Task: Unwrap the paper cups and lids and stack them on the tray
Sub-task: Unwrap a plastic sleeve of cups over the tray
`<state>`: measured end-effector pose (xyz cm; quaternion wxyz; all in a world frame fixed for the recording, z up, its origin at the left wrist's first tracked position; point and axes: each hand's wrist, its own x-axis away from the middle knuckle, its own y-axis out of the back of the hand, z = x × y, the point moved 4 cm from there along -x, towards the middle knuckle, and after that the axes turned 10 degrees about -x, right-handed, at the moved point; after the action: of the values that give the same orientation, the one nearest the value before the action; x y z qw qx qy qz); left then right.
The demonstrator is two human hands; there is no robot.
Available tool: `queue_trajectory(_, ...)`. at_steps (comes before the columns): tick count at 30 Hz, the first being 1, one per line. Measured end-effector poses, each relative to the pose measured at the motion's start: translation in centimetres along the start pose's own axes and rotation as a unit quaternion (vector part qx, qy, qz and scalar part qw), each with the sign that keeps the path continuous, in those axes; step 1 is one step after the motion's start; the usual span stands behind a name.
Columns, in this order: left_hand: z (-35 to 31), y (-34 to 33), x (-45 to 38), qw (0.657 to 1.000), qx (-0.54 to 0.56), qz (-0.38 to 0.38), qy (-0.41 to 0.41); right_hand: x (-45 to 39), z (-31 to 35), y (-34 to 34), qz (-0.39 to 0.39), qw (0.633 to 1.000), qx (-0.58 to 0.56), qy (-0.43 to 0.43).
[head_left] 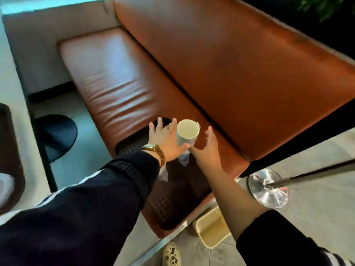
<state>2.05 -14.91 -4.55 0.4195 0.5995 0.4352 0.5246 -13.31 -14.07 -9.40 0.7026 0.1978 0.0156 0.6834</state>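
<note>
I see cup stack [187, 134] upright on tray [172, 198], left hand [166, 140] and right hand [208, 148] flanking it, fingers spread wide, gripping nothing

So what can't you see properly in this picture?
- Head view: the lower part of the paper cups is hidden behind both hands; their number cannot be told.
- The tray is partly covered by the left sleeve.
- Whether the left hand touches the cups is unclear.
- No lids show.
</note>
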Motion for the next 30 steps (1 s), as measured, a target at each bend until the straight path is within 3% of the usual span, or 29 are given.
queue_trajectory(5,-0.4,-1.8,-3.5,1.0,-0.003,0.001,0.007,-3.4,-0.7,-1.5,0.043,0.998,-0.038,0.037)
queue_trajectory(11,0.9,-0.9,-3.0,0.986,0.148,-0.08,0.008,-2.4,2.0,0.1,0.059,0.99,-0.082,0.096)
queue_trajectory(15,1.6,3.7,0.2,0.914,0.376,-0.15,-0.017,-0.4,7.2,1.9,0.05,0.982,-0.053,0.173)
queue_trajectory(17,1.7,7.0,2.6,0.885,0.427,-0.185,-0.023,0.9,10.3,2.3,0.054,0.973,-0.057,0.216)
queue_trajectory(21,3.2,12.7,8.3,0.849,0.464,-0.243,-0.066,4.6,17.6,1.5,0.086,0.953,-0.101,0.271)
queue_trajectory(25,6.8,15.5,14.6,0.841,0.467,-0.263,-0.079,8.0,23.9,-1.2,0.163,0.928,-0.175,0.285)
queue_trajectory(30,11.7,13.8,22.4,0.842,0.449,-0.299,0.006,14.2,29.6,-8.8,0.266,0.892,-0.238,0.277)
